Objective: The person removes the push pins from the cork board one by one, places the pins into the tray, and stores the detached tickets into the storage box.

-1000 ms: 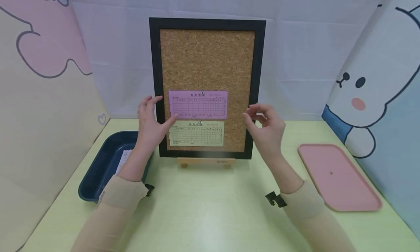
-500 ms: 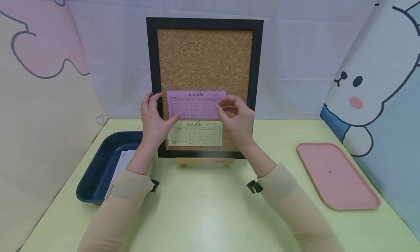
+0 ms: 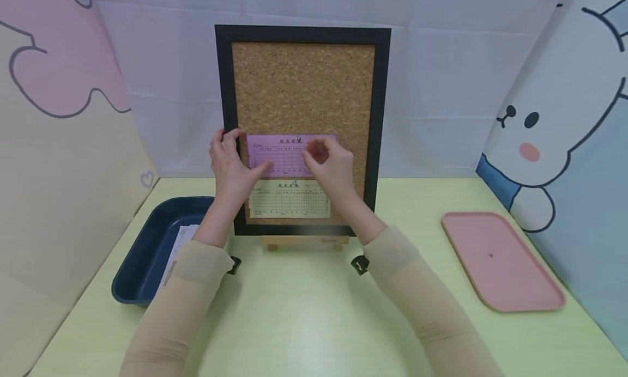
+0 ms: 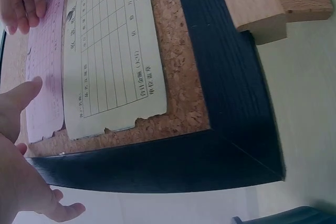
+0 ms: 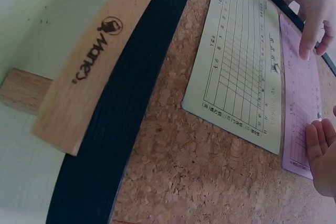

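A purple printed slip (image 3: 275, 154) hangs on the black-framed cork board (image 3: 304, 83), with a metal pushpin (image 3: 297, 139) near its top edge. Below it a pale green slip (image 3: 289, 202) carries its own pushpin (image 3: 295, 183). My left hand (image 3: 233, 167) spans the frame's left edge, its thumb over the purple slip and its other fingers at the frame. My right hand (image 3: 333, 170) is in front of the purple slip's right part, thumb and forefinger bent toward each other close to the upper pin. Nothing shows between them, and the pin stands apart from the fingertips.
The board stands on a small wooden easel (image 3: 304, 239). At left is a dark blue tray (image 3: 132, 273) with white printed papers (image 3: 179, 246), partly behind my left arm. A pink tray (image 3: 502, 262) lies at right. A white cloth hangs behind the board.
My right hand has moved left from beyond the board's right edge to the purple slip's pin. My left hand has shifted slightly up and right along the frame. Both slips stay pinned.
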Motion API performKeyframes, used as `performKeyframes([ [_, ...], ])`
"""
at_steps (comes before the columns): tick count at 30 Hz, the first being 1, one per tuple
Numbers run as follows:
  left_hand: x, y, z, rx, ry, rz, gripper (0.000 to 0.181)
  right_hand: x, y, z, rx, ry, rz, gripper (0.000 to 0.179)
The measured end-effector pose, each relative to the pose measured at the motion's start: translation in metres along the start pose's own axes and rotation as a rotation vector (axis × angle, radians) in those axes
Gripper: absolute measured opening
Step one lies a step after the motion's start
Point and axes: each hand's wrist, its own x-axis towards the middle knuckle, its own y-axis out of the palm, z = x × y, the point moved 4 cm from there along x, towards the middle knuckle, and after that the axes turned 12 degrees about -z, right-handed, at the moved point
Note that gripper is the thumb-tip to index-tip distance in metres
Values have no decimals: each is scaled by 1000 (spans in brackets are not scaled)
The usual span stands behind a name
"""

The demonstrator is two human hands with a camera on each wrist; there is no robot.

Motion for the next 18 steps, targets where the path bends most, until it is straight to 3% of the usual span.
performKeyframes([
  [9,6,4,-6,36,-16,23,82,12,12,-1,-144,-21,-38,17],
  [18,5,4,-4,37,-21,21,74,11,17,-4,-329,-16,-64,17],
])
